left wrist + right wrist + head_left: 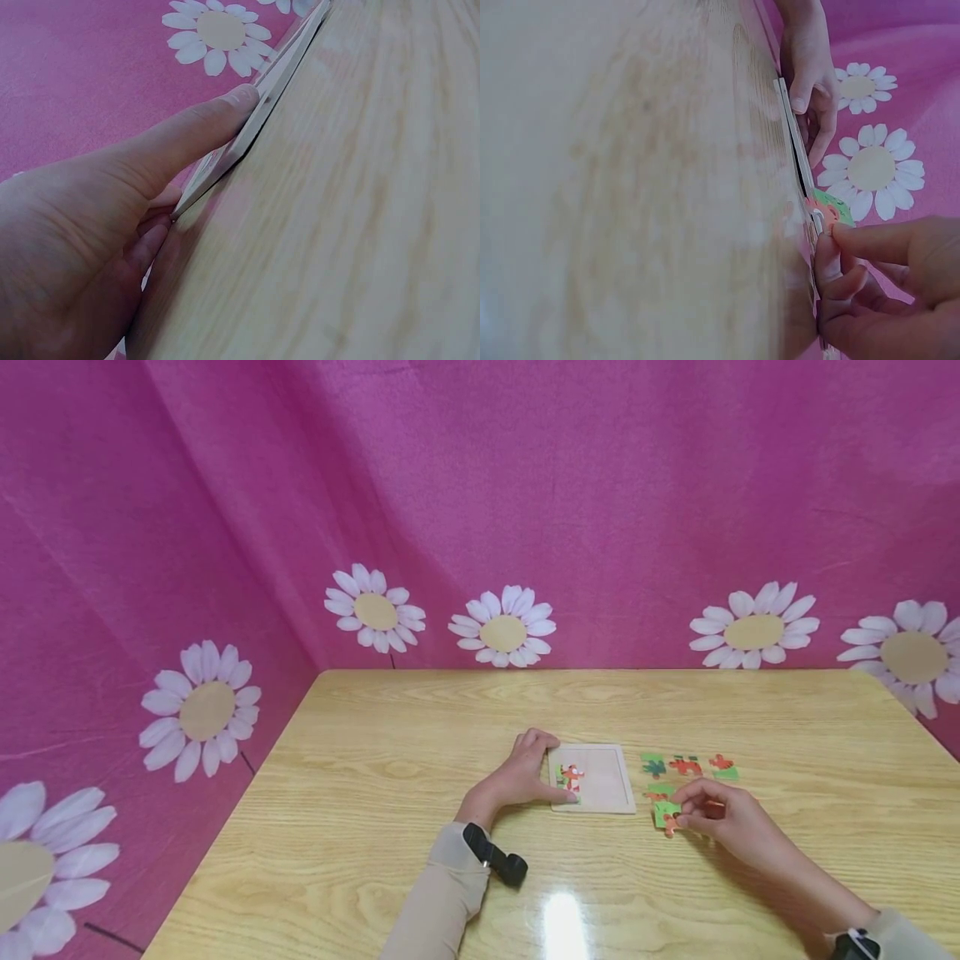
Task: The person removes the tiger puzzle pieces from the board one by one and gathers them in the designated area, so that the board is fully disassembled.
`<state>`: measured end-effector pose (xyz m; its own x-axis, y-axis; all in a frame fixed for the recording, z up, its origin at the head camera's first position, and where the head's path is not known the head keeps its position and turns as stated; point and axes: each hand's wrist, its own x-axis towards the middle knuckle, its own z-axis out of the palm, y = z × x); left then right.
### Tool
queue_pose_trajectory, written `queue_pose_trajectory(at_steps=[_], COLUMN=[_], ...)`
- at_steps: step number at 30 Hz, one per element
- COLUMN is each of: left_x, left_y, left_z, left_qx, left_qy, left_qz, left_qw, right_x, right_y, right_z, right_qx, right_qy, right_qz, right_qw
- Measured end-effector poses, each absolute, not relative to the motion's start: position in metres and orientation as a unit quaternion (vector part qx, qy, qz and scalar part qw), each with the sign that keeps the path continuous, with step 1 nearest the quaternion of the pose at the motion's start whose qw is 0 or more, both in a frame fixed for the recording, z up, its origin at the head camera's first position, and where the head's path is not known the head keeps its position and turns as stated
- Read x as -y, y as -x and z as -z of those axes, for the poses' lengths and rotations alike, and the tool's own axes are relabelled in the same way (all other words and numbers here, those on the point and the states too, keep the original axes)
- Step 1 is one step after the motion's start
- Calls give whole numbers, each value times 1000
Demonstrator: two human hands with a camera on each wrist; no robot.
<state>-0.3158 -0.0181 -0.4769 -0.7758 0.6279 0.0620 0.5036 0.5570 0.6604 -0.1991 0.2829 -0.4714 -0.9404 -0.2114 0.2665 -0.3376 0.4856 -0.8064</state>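
Note:
A square wooden puzzle tray (600, 807) lies on the table, with joined pieces (572, 779) of a red, white and green picture along its left side. My left hand (522, 774) holds the tray by its left side; in the left wrist view the thumb (217, 116) lies on the front rim. Right of the tray, my right hand (723, 818) pinches a green and orange jigsaw piece (664, 816) between thumb and fingertips. The right wrist view shows this piece (838, 206) tilted up.
Several loose jigsaw pieces lie right of the tray: a green one with a dark shape (653, 766), a red one (686, 767), a red and green one (724, 767) and another (659, 792) near my right fingers. A pink flowered curtain (600, 527) hangs behind the wooden table (360, 827).

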Motion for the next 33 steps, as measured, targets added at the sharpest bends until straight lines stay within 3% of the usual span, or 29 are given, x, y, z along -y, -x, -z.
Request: queue_pose_trajectory(at_steps=[19,33], left_x=[18,18], left_y=[315,313], left_z=[479,474], left_qx=[-878,-877], left_qy=[-321,-317], left_qz=[-342,-346], left_qw=[93,101], right_x=[-282,-282], right_y=[193,196], right_z=[475,465], right_qx=[879,885], right_qy=[-143,-125], right_qz=[-450,-449], right_qw=[59,-20])
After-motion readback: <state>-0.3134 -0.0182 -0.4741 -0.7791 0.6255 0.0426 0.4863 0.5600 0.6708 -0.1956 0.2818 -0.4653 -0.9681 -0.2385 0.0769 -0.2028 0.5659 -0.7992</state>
